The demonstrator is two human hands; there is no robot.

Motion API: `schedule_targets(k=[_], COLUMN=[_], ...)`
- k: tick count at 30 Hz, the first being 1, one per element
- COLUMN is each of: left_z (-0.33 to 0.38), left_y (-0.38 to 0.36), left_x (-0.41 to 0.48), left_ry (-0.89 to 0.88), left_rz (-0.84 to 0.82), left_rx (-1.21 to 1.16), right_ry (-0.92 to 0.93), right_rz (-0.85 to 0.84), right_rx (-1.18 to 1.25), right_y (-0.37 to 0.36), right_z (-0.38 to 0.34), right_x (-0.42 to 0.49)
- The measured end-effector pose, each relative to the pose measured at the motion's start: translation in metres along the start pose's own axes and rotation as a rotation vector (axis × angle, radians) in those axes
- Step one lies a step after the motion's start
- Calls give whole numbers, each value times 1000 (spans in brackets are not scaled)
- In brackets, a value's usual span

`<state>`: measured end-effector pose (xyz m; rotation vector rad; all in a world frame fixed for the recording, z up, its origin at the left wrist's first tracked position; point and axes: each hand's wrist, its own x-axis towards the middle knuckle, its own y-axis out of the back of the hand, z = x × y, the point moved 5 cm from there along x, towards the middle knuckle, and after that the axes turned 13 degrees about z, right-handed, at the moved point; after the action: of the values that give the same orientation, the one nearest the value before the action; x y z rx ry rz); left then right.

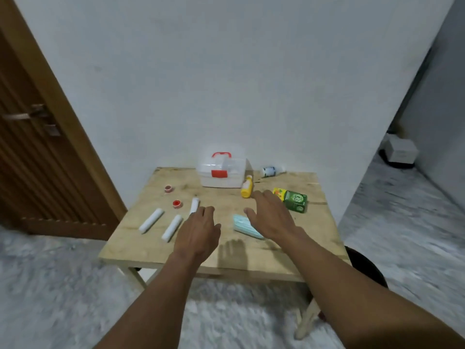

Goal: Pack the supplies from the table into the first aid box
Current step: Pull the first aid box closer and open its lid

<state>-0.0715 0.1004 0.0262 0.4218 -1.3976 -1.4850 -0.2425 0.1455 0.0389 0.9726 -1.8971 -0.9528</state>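
A clear first aid box [222, 173] with a red handle and red latch stands closed at the back of the wooden table [156, 244]. Three white rolls [151, 220] [172, 227] [194, 205] lie at the left, with two red tape rolls [169, 188] [177, 203] behind them. A yellow bottle [247, 189], a white bottle [270, 171], a green carton [293, 199] and a stack of blue masks [245, 226] lie at the right. My left hand [198, 231] and my right hand [273, 216] hover over the table, fingers straight, holding nothing.
A wooden door [37, 152] stands at the left and a white wall rises behind the table. A dark round stool [364, 267] sits by the table's right front corner. A white box [400, 149] rests on the floor far right.
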Motion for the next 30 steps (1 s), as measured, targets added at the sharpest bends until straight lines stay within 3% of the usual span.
schedule_targets(k=[7,16,21,25,30], left_z=[-82,-114,-138,-148,-155], left_y=[-10,-59,-78,-107,-144], left_x=[29,115,191,249,289], left_ry=[-59,-17,77,197,172], left_rz=[-78,-38,25,66,-6], left_rx=[-11,-143,-167,-344,-445], right_ry=[-169,-403,-600,-793,-1015], right_rz=[3,36,42,100,202], right_rx=[52,194,396,591,868], right_y=[-59,-122,-167,-202,-238], right_z=[-53,-43,-26,-12,-8], right_x=[17,100,157,183,193])
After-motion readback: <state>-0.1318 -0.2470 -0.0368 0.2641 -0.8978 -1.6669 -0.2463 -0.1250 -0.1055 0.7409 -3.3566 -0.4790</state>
